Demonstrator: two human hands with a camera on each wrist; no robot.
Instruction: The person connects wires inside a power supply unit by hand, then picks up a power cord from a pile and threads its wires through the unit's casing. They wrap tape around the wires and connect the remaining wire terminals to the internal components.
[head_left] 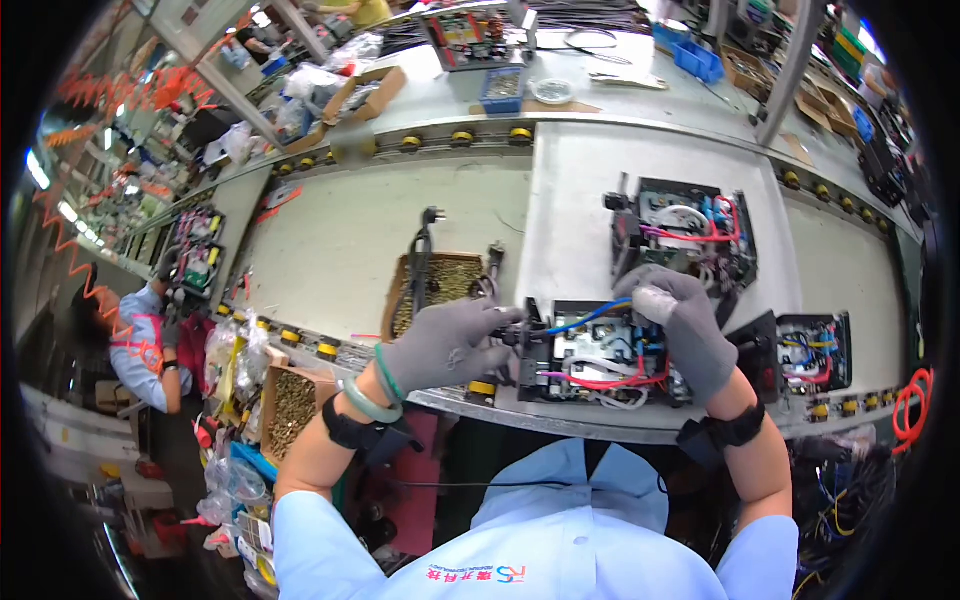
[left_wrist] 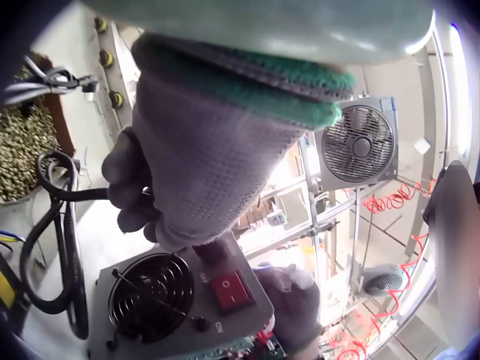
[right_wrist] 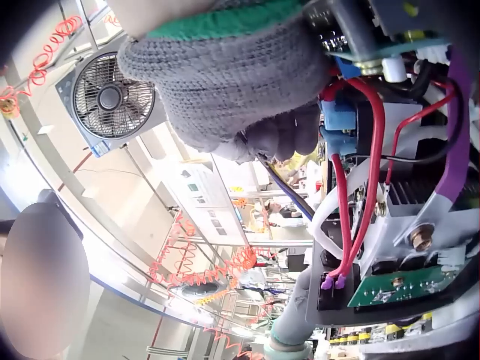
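Observation:
A boxy device point(head_left: 590, 350) with exposed circuit boards and red wires lies in front of me. On its grey end panel point(left_wrist: 196, 330) are a round fan grille point(left_wrist: 150, 292) and a red rocker switch point(left_wrist: 231, 291). My gloved left hand point(head_left: 445, 345) is at this panel, gripping a thick black cord point(left_wrist: 71, 255) that loops down beside it. My gloved right hand point(head_left: 690, 330) pinches thin wires, a blue wire point(head_left: 590, 318) among them, above the device's open side. In the right wrist view, dark and blue wires point(right_wrist: 289, 187) run down from its fingers; their ends are hidden.
Another open device point(head_left: 690, 225) sits behind, and a third point(head_left: 815, 350) at the right. A box of small brass-coloured parts point(head_left: 450, 280) is left of the work, with black plugs over it. Rollers point(head_left: 462, 138) line the bench. Another person point(head_left: 145, 335) works at far left.

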